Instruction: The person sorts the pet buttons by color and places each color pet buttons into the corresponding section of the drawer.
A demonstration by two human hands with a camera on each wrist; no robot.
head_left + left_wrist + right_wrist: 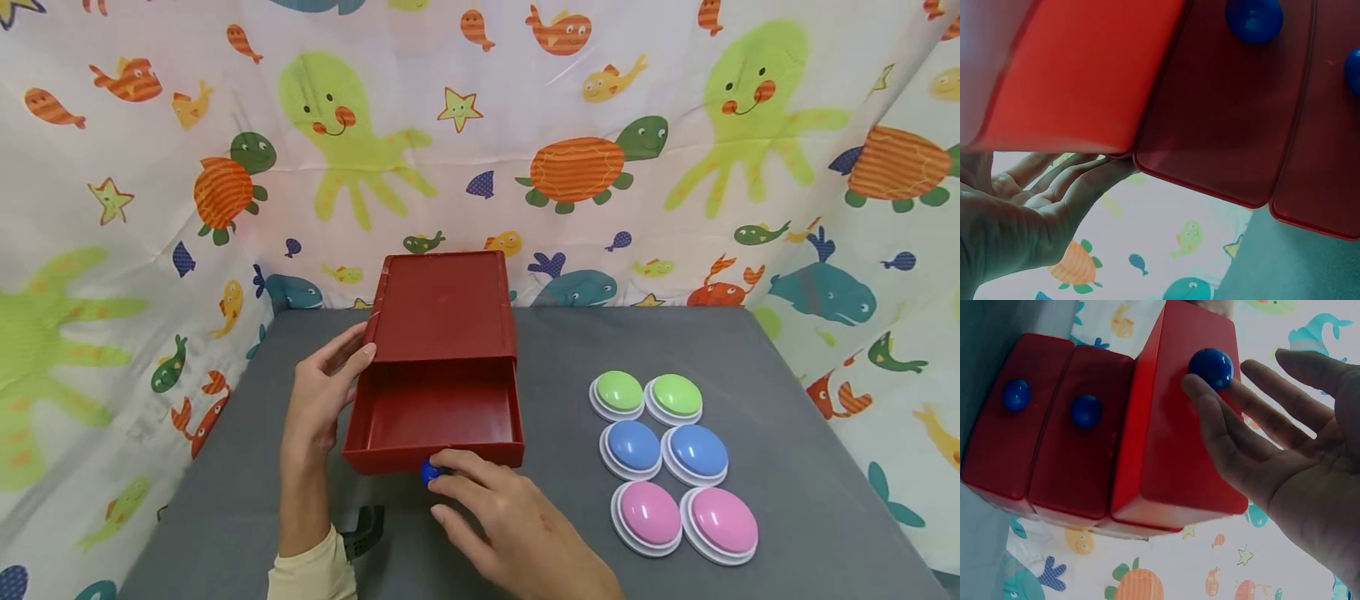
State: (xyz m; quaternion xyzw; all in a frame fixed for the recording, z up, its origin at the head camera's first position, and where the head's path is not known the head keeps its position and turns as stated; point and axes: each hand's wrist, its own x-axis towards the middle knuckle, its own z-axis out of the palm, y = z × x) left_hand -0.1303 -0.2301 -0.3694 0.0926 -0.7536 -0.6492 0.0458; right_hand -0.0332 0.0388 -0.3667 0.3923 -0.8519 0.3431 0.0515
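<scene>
A small dark red drawer cabinet [442, 304] stands in the middle of the table with its top drawer [438, 408] pulled out. Nothing is visible inside that drawer. Its front carries a round blue knob [1211, 367], which the fingertips of my right hand [517, 517] touch, the thumb standing apart. In the right wrist view, two lower drawers [1069, 431] with blue knobs are pushed in. My left hand [322, 387] rests against the cabinet's left side, fingers extended along it, as the left wrist view also shows [1041, 206].
Right of the cabinet stand paired round push-buttons on white bases: green [619, 392], blue [699, 452] and pink [723, 518]. A cloth [480, 167] printed with sea animals hangs behind and at both sides of the grey table [555, 358].
</scene>
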